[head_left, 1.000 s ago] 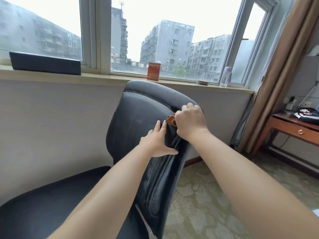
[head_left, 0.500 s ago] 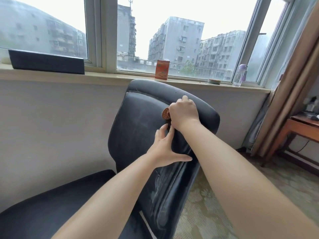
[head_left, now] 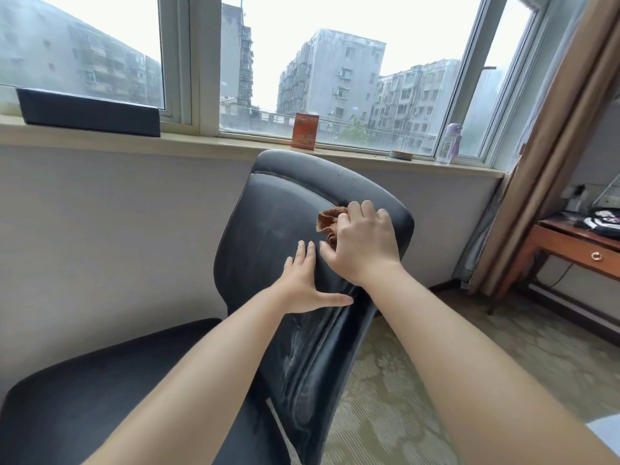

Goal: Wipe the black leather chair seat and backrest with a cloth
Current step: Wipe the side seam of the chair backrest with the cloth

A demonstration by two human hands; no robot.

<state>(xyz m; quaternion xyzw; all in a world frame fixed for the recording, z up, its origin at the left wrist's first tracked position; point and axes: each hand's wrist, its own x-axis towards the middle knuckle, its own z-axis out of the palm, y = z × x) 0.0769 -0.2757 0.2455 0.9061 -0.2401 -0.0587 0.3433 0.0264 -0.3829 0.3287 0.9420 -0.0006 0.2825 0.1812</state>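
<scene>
The black leather chair stands in the middle of the view, its backrest upright and its seat at the lower left. A small orange-brown cloth sits bunched against the upper right of the backrest. My right hand grips the cloth and presses it on the leather; most of the cloth is hidden under the fingers. My left hand lies flat on the backrest just below, fingers straight and thumb spread out to the right.
A windowsill runs behind the chair with a dark box, an orange carton, a small dish and a purple-capped bottle. A brown curtain and a wooden desk stand at the right. Patterned carpet covers the floor.
My right hand with the cloth has slid up and then toward the right top corner of the backrest. My left hand has stayed flat on the leather below it.
</scene>
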